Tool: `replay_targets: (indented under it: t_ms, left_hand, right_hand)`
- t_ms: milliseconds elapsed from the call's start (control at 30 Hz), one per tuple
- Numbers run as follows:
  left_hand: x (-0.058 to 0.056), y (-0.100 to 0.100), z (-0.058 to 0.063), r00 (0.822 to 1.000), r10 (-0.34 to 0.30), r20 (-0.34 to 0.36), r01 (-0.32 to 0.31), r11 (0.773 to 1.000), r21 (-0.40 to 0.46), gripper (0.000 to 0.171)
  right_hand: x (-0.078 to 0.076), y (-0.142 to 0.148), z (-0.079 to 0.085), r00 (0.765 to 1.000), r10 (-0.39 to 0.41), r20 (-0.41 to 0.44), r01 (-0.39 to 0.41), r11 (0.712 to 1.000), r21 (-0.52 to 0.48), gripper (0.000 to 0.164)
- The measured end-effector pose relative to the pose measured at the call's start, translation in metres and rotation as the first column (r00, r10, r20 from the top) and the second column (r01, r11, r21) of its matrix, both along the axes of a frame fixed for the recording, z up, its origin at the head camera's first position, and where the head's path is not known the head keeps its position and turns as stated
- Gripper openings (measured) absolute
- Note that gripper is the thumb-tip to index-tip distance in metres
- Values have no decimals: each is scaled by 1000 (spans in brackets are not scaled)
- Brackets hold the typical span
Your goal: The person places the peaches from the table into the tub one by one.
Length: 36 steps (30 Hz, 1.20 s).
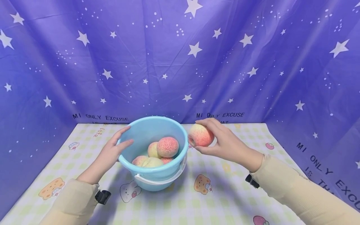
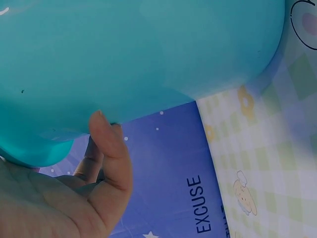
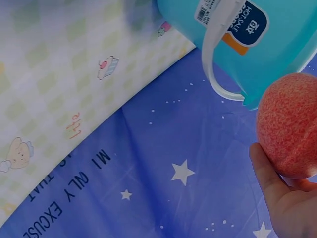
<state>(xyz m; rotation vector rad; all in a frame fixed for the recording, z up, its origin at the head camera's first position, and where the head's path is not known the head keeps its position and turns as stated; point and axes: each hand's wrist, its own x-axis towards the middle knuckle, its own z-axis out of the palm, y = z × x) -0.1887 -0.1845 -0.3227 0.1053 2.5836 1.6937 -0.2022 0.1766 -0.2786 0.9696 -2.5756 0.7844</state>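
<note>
A light blue bucket (image 1: 137, 134) stands on the table, tilted slightly toward me. Inside it lie several peaches (image 1: 167, 147), red-pink and pale yellow. My left hand (image 1: 111, 151) grips the bucket's left rim, with the thumb over the inside. In the left wrist view the bucket's outer wall (image 2: 148, 54) fills the top, and the fingers (image 2: 111, 151) bend at its edge. My right hand (image 1: 225, 143) holds another peach (image 1: 202, 136) between thumb and fingers, just outside the bucket's right rim. That same peach (image 3: 292, 126) looks mostly red in the right wrist view.
A white handle (image 1: 160, 181) hangs down the bucket's front. The table wears a green-and-white checked cloth (image 1: 182, 206) with cartoon prints. Purple star-patterned curtain (image 1: 157, 62) rises behind the table and along both sides. A label (image 3: 250, 22) is stuck on the bucket's side.
</note>
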Motion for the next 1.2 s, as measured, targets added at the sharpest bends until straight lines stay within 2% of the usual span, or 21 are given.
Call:
replay_targets:
  t_ms: [367, 900, 1200]
  left_hand:
    - [0, -1, 1, 1000, -3, 3, 3, 1000, -4, 68]
    - [0, 0, 1, 1000, -1, 4, 1, 1000, 7, 66]
    - [0, 0, -1, 1000, -4, -2, 4, 1000, 7, 67]
  right_hand:
    - [0, -13, 7, 1000, 16, -1, -16, 1000, -23, 72]
    - [-5, -30, 8, 997, 57, -58, -62, 995, -74, 71]
    - [-7, -39, 5, 995, 79, -60, -85, 991, -103, 71]
